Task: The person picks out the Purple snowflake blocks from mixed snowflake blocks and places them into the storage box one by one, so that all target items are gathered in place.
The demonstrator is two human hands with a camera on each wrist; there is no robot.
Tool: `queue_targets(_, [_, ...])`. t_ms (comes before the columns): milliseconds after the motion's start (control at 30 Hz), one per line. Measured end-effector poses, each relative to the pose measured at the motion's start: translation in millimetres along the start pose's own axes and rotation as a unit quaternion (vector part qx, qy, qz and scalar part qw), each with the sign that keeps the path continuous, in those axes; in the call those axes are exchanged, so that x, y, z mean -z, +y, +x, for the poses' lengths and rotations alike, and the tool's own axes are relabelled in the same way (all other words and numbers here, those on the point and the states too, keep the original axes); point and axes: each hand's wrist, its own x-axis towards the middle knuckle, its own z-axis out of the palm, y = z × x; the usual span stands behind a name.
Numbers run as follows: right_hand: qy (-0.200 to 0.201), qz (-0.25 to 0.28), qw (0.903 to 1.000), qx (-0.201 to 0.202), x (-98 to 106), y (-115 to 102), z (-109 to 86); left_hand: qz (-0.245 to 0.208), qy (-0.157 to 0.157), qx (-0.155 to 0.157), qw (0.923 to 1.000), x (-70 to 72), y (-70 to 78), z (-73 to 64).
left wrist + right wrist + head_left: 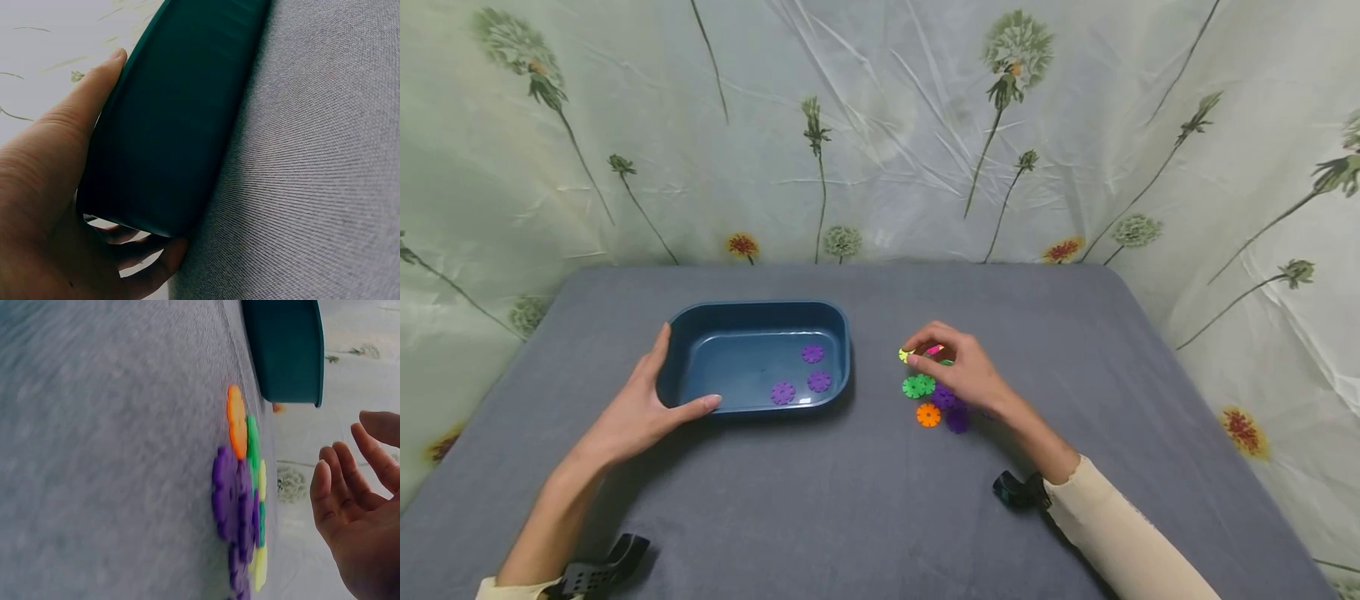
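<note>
My left hand [636, 404] grips the left end of a dark blue plastic tub [752, 412], its thumb on the near rim and its fingers around the outer end wall. Inside lie three purple notched discs, one [782, 393] near the front wall. My right hand [958, 362] hovers above a small pile of notched discs, its fingers loosely bent and nothing between them in the right wrist view. A yellow disc [905, 356] appears by its fingertips in the head view. Green discs [917, 386], an orange disc [928, 415] and purple discs [957, 419] lie beneath, partly hidden by the hand.
A grey cloth [865, 517] covers the table under the tub and the pile. Behind the table's far edge hangs a pale curtain [895, 192] with a dandelion print. Each wrist carries a black strap mount, such as the right one [1022, 492].
</note>
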Motion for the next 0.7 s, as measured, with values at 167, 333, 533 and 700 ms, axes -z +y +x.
queue_targets(167, [0.002,0.010,0.9999,0.000,9.7,5.5,-4.9,-0.003,0.005,-0.005,1.0000,-0.5,0.5,0.6])
queue_targets(333, [0.004,0.026,0.9996,-0.012,14.3,12.3,-9.3,0.007,0.001,0.004,1.0000,0.2,-0.9,-0.1])
queue_targets(533, [0.003,0.027,0.9992,-0.029,20.6,16.4,-12.7,0.009,-0.002,0.011,0.9999,0.5,0.2,0.1])
queue_targets(700, [-0.006,-0.009,0.9990,-0.043,23.1,21.5,-17.7,0.007,0.001,0.003,1.0000,0.8,0.5,0.6])
